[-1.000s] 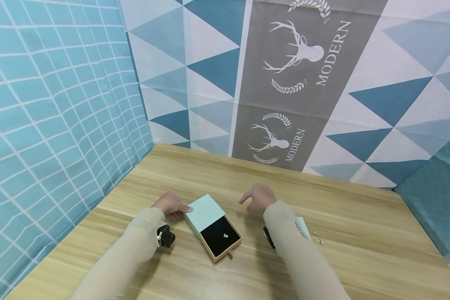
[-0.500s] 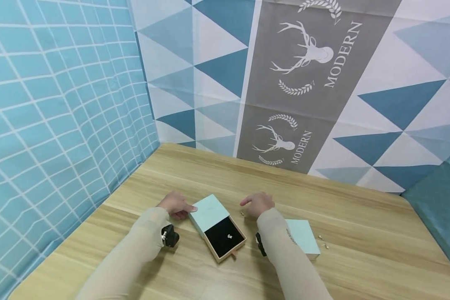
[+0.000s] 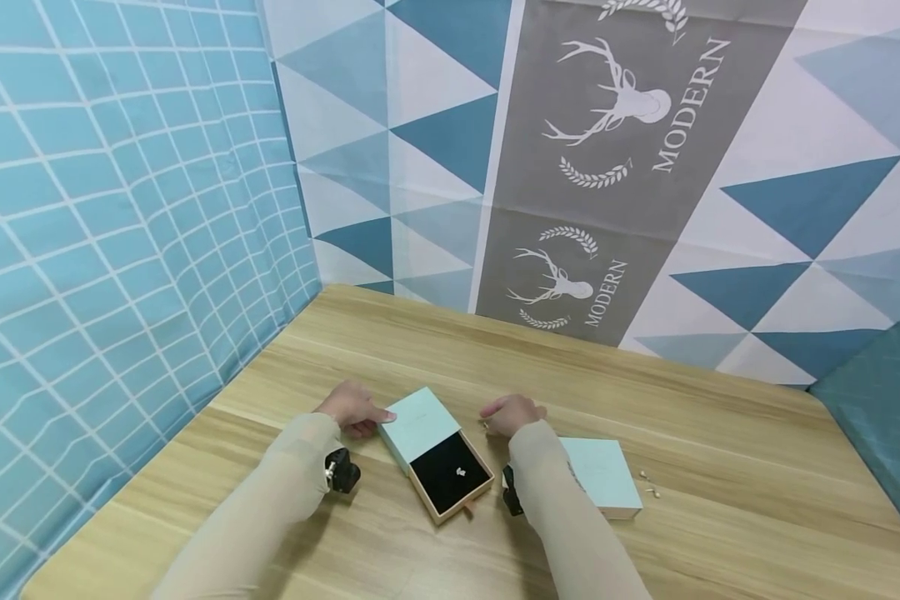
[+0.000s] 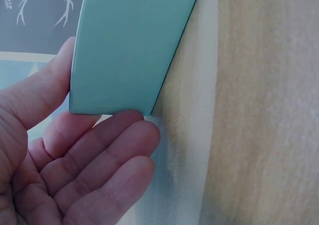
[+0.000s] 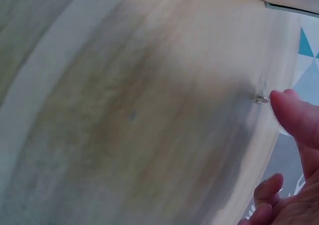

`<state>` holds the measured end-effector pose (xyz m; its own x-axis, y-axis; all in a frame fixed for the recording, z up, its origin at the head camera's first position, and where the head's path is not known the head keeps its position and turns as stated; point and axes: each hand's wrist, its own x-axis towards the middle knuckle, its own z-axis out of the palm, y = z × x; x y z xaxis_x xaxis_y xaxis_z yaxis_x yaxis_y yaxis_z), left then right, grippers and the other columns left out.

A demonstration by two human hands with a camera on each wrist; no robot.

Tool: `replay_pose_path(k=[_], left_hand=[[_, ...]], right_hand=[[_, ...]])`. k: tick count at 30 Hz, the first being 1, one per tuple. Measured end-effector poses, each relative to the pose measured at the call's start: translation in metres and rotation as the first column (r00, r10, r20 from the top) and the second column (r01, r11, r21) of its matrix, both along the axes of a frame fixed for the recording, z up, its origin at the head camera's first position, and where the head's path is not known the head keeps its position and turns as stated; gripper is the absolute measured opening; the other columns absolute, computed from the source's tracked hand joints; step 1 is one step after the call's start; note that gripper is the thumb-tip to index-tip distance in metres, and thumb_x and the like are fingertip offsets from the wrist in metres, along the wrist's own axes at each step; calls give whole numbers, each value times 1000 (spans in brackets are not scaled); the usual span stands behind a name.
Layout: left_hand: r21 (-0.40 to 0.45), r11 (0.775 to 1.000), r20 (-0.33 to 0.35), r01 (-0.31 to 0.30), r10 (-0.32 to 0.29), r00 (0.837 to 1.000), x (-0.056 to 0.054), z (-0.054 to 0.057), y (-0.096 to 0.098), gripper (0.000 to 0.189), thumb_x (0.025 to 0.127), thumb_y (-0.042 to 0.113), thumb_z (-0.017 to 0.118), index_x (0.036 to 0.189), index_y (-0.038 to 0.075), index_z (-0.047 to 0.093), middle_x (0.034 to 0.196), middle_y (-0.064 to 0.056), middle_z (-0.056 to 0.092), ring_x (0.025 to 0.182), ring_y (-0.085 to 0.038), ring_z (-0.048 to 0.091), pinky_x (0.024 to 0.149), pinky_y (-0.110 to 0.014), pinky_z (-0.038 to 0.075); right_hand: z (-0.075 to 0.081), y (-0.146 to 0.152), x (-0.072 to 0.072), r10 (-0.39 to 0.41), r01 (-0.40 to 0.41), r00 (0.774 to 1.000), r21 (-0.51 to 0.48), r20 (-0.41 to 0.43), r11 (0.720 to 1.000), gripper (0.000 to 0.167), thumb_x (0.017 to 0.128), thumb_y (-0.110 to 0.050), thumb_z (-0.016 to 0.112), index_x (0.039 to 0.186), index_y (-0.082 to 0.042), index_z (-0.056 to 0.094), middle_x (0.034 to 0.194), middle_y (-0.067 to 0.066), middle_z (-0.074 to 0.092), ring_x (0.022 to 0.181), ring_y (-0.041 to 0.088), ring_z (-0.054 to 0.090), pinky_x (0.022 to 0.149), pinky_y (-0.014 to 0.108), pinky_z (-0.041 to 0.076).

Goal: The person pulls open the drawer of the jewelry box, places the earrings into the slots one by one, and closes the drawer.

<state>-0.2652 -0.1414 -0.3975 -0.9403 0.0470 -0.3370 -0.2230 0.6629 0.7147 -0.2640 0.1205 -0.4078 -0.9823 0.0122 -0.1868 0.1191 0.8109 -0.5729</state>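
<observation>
In the head view my left hand (image 3: 351, 408) holds the corner of a pale green jewellery box (image 3: 420, 427), thumb on its lid and fingers at its side. Its drawer (image 3: 437, 487) is pulled partly out, with a small whitish trinket (image 3: 461, 472) on the black lining. Right of the box, my right hand (image 3: 513, 415) is over a tiny shiny stud earring (image 3: 485, 424). The right wrist view puts my thumb tip (image 5: 275, 96) against this earring (image 5: 262, 100), which has a thin upright part. The index finger is mostly hidden behind the thumb, so a pinch cannot be confirmed.
A second pale green box (image 3: 603, 473), shut, lies beside my right forearm, which partly covers it. Several tiny pieces (image 3: 650, 485) lie to its right on the wooden table (image 3: 735, 467). Patterned cloth (image 3: 420, 167) hangs behind the table, and blue checked cloth (image 3: 120, 208) on the left.
My right hand has come lower and nearer to me, down to the earring. The view has shifted slightly, and more of the second box shows. My left hand keeps its hold on the open box.
</observation>
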Motion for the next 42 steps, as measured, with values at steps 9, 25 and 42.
replay_pose_path(k=[9,25,42], left_hand=[[30,999,34,21,-22,999,-8,-10,-4,34,76,22,83,71,2,56,71,-14,64,63,-21,63,57,-32,55],[-11,1000,-6,28,-28,1000,-2,1,-2,31,82,18,78,69,7,52,68,-7,61,60,-16,60,58,-29,54],[3,1000,5,26,-26,1000,-3,-1,-2,34,82,18,77,67,8,49,67,-7,61,59,-15,60,56,-28,53]], right_hand=[[-14,6,-5,23,-23,1000,16,-11,1000,17,73,-8,79,88,-14,77,104,7,70,90,29,48,90,44,34],[-9,8,-6,91,-87,993,-57,73,995,25,76,-6,76,99,-15,75,121,9,64,117,38,46,102,52,32],[-5,8,-2,-1,4,998,-43,63,999,8,79,-11,78,86,-8,75,87,3,67,80,18,56,76,33,47]])
